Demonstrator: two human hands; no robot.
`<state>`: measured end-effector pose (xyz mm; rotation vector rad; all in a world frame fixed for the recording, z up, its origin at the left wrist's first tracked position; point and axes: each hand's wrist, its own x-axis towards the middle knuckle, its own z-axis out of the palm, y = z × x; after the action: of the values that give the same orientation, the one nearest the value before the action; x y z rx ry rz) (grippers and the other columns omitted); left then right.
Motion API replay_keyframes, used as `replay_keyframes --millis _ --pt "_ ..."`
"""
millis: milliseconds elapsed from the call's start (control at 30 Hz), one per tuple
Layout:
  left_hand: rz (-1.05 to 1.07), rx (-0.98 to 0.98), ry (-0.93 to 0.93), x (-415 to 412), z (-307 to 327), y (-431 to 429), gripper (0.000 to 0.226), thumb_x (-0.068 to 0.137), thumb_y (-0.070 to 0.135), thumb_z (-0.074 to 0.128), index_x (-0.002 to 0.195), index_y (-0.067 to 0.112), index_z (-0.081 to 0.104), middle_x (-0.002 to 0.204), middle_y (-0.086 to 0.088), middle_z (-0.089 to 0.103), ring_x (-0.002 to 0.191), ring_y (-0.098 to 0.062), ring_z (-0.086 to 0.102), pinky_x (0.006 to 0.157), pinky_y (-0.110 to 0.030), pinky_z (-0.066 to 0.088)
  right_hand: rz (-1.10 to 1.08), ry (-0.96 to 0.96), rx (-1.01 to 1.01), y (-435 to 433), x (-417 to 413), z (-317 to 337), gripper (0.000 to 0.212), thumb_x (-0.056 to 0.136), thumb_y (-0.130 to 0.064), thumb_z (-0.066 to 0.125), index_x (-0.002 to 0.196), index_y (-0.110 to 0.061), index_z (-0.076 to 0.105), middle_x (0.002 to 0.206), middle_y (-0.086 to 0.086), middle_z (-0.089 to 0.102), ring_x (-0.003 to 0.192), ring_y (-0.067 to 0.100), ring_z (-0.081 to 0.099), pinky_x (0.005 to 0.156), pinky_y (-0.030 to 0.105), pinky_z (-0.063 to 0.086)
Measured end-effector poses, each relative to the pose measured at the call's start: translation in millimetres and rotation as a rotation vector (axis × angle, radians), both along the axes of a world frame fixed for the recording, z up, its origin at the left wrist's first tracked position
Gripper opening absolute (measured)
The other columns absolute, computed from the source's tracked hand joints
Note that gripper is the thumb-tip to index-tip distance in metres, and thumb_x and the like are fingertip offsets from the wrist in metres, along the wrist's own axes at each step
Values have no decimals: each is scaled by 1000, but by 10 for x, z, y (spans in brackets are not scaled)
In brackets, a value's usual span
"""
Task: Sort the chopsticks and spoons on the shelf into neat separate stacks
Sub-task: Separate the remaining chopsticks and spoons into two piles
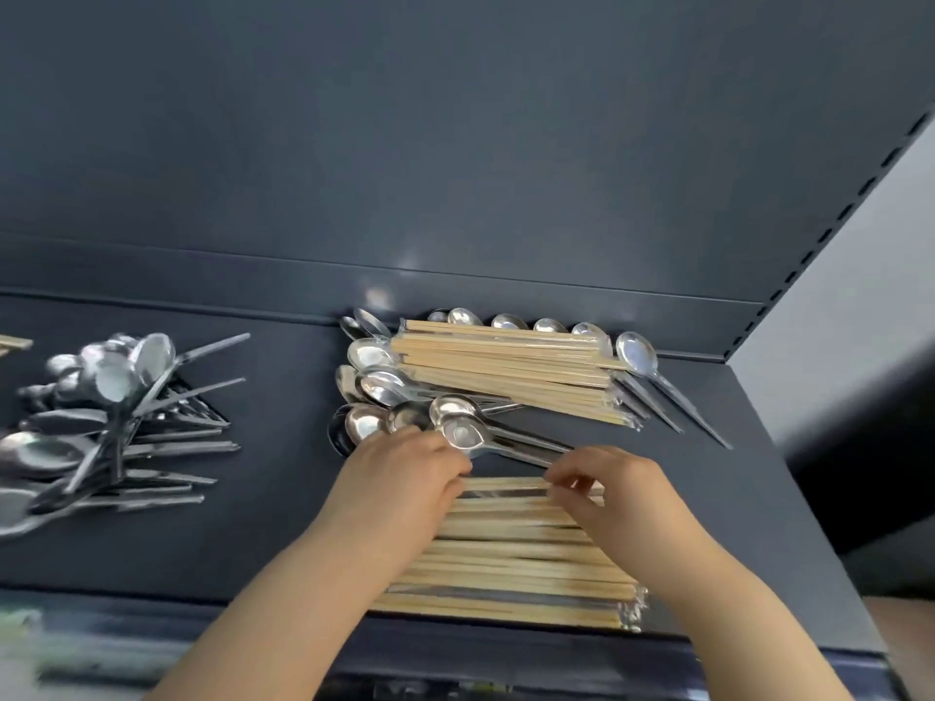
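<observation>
On the dark shelf (283, 538) a near stack of wrapped wooden chopsticks (511, 564) lies in front of me. My left hand (405, 478) and my right hand (607, 485) each grip an end of the top wrapped chopstick pair (506, 490) on that stack. Just beyond my hands lie several steel spoons (465, 430), bowls to the left. Behind them a second chopstick stack (511, 369) lies over more spoons (640, 354) at the back wall. A separate heap of spoons (111, 422) sits at the left.
The shelf's back wall (455, 144) rises right behind the far stack. A slotted upright (830, 225) closes the right side. A few chopstick ends (12, 344) poke in at the far left. The shelf's front lip (506, 645) runs below the near stack.
</observation>
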<state>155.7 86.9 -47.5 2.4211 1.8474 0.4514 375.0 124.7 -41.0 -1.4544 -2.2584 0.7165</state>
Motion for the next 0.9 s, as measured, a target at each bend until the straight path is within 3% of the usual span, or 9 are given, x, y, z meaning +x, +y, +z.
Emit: replay_keyframes --millis 67,133,233,367,500,600,767,833,900 --pt "61 -96 24 111 -48 25 18 90 31 58 105 26 69 103 10 64 97 -16 58 84 -35 47 59 -35 -25 3 143 -42 10 83 -23 69 87 -32 67 83 -20 60 83 -3 53 74 8 41" --pt "131 -133 59 179 -74 58 27 97 32 46 118 27 62 116 9 57 107 -15 52 90 -32 42 117 -71 -20 10 240 -88 7 83 -25 69 89 -28 69 85 -19 59 85 -2 52 74 7 39" --pt "203 -142 106 263 -58 100 25 97 25 46 120 29 55 116 7 52 103 -16 51 83 -29 42 148 -109 63 29 311 -156 10 82 -22 69 92 -22 70 89 -13 61 89 8 52 78 16 41" --pt "283 -130 129 309 28 55 22 91 11 50 107 26 48 105 6 46 85 -16 51 68 -28 44 179 -159 180 65 297 -239 8 79 -20 71 87 -21 70 86 -8 64 83 19 58 72 34 49" --pt "360 -124 34 283 77 -26 26 94 6 44 108 28 40 97 12 45 79 -11 46 57 -24 31 184 -304 281 123 224 -296 21 61 -17 82 70 -26 65 69 -10 59 65 18 58 54 25 39" --pt "345 -125 -64 335 137 -59 31 96 11 42 121 29 42 109 11 48 91 -11 49 67 -23 38 188 -411 374 133 211 -263 32 50 -16 87 68 -25 62 67 -8 57 62 18 57 53 25 36" --pt "305 -147 -7 363 168 -61 26 98 36 41 122 28 47 113 12 48 101 -10 49 67 -21 32 113 -361 347 174 472 -62 32 62 -8 80 72 -23 54 70 -7 56 63 20 58 57 29 39" --pt "291 -162 -4 332 135 -31 29 96 37 46 123 26 52 112 11 51 99 -12 50 76 -22 37 40 -421 272 259 643 32 27 80 -9 66 80 -27 45 77 -9 52 72 19 54 65 28 31" --pt "267 -187 14 334 110 -3 29 95 38 48 122 27 52 112 11 51 100 -12 50 78 -23 36 -66 -402 170 320 811 96 14 93 -16 49 86 -25 42 80 -6 52 73 21 49 63 30 28"
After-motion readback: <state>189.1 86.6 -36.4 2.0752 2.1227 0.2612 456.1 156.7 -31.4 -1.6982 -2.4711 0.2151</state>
